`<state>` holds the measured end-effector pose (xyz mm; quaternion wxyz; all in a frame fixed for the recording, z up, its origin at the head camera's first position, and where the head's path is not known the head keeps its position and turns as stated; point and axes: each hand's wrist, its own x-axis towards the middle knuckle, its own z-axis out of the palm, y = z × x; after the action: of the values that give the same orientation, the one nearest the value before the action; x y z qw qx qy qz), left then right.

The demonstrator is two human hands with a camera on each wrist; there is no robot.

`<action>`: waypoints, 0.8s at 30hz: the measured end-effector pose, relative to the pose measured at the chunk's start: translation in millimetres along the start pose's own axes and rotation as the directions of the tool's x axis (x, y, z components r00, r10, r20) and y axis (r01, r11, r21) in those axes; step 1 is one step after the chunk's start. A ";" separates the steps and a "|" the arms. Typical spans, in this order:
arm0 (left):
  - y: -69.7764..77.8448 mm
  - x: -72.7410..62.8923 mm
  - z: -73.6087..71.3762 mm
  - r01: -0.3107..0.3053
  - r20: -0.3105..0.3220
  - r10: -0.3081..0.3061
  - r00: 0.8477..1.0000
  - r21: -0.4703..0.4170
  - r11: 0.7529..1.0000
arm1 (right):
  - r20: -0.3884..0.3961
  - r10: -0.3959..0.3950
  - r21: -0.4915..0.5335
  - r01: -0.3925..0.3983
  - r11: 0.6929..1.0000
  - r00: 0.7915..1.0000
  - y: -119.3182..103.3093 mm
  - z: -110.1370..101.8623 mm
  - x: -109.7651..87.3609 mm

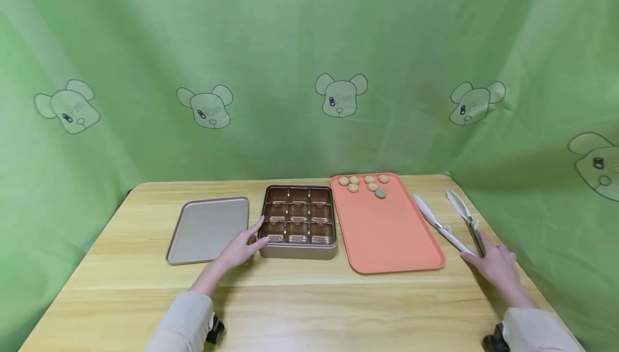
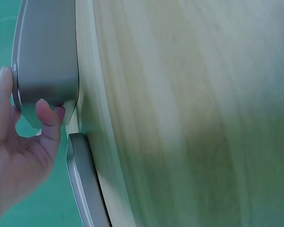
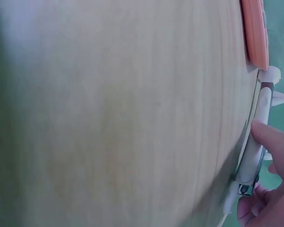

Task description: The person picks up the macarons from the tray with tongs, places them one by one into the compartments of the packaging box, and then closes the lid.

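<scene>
A metal tin (image 1: 298, 251) holds a brown plastic insert (image 1: 297, 210) with several square compartments. My left hand (image 1: 243, 245) rests at the tin's near left corner, thumb and forefinger at its rim; the left wrist view shows fingertips against the tin's (image 2: 47, 52) side. On the right, my right hand (image 1: 498, 266) holds a pair of tongs (image 1: 473, 229) near the joined end, their two arms spread apart. In the right wrist view the thumb lies along the tongs' (image 3: 255, 151) handle, with the other fingers partly hidden.
A coral tray (image 1: 382, 234) bears several beige macarons (image 1: 353, 187) and a green macaron (image 1: 380, 193) at its far end. Left of the tin lies a flat metal lid (image 1: 210, 228). Everything stands on a wooden table (image 1: 338, 309), with a green curtain (image 1: 271, 35) behind it.
</scene>
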<state>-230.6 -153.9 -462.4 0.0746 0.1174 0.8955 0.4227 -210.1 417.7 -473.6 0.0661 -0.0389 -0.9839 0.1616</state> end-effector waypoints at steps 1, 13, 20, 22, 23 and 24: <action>0.2 -0.1 0.2 -0.002 0.004 0.002 1.000 -0.002 1.000 | 0.004 -0.004 0.006 0.004 1.000 1.000 1.0 -0.4 0.1; -6.2 2.4 0.2 -0.010 0.011 0.010 1.000 0.001 1.000 | 0.053 0.035 0.169 -0.044 0.985 0.998 -6.1 -8.7 3.0; -4.8 2.2 -0.3 -0.007 0.012 0.007 1.000 -0.001 1.000 | 0.056 0.035 0.210 -0.046 0.977 0.998 -12.5 -5.3 7.5; -4.0 2.0 -0.5 -0.010 0.010 0.010 1.000 -0.004 1.000 | 0.057 0.054 0.212 -0.065 0.975 0.997 -14.3 -4.4 8.1; -3.6 1.8 -0.6 -0.009 0.011 0.010 1.000 -0.003 1.000 | 0.056 0.063 0.211 -0.074 0.975 0.996 -14.8 -3.7 8.4; -3.3 1.6 -0.6 -0.010 0.009 0.010 1.000 -0.003 1.000 | 0.059 0.072 0.211 -0.083 0.974 0.996 -15.3 -3.2 8.5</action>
<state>-232.8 -155.8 -464.6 0.0765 0.1238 0.8940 0.4237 -218.9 405.1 -464.7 0.0382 -0.0659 -0.9599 0.2696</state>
